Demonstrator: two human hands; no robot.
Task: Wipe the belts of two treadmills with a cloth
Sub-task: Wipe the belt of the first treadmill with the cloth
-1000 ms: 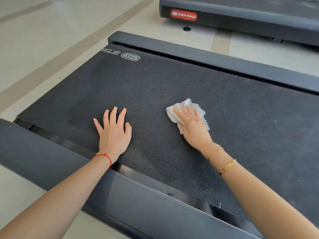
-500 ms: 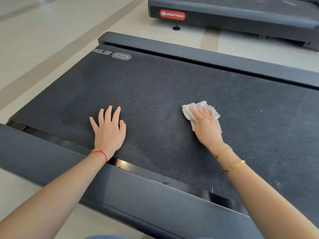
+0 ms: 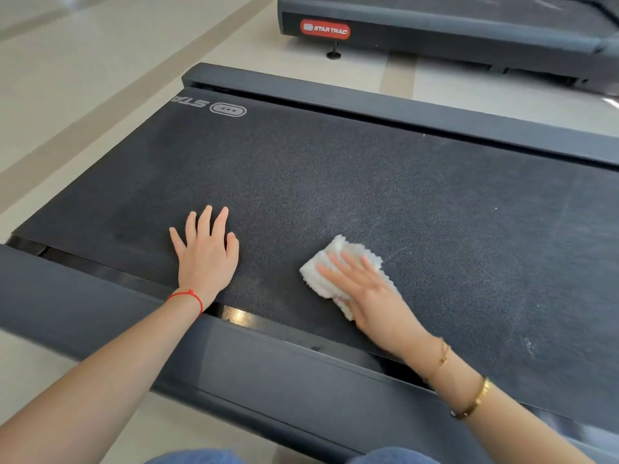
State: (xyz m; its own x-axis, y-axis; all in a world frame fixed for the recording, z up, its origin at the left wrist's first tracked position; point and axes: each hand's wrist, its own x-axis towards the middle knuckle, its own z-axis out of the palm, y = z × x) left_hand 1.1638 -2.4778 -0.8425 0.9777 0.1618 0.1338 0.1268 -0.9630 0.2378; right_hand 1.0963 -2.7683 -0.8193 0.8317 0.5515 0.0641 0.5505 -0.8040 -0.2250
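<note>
A dark textured treadmill belt [image 3: 335, 182] fills the middle of the head view, with a printed logo at its far left end. My left hand [image 3: 206, 252] lies flat on the belt near its front edge, fingers spread, a red string at the wrist. My right hand [image 3: 368, 293] presses a folded white cloth [image 3: 331, 262] flat onto the belt near the front edge, fingers straight over it. The cloth shows to the left of and beyond my fingers. A second treadmill [image 3: 452, 31] with a red Star Trac badge stands at the top right.
Grey side rails run along the belt at the front [image 3: 100, 316] and at the back [image 3: 368, 102]. Pale tiled floor [image 3: 100, 61] lies to the left and between the two machines. A small black foot [image 3: 334, 54] holds up the second treadmill. My blue-clad knees show at the bottom edge.
My right hand has slid the cloth toward the belt's front edge and a little left. My left hand has stayed flat in the same spot on the belt.
</note>
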